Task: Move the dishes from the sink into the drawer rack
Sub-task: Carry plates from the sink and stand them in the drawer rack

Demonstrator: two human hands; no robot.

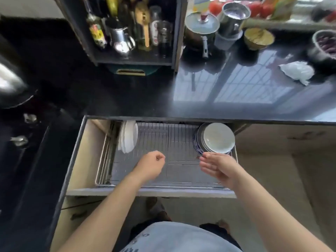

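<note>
Your left hand [151,165] hovers, fingers curled, grip empty, over the drawer rack [163,142]. Your right hand [217,166], fingers straight, sits just beside the stacked plates [216,138].

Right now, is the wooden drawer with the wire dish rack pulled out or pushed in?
Pulled out: the wooden drawer extends past the black countertop edge, exposing its wire dish rack.

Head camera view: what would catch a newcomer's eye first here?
The open drawer rack in the middle, with white plates standing at its left end and stacked bowls at its right. Two bare hands hover over it: the left hand curled, the right hand flat beside the bowls.
</note>
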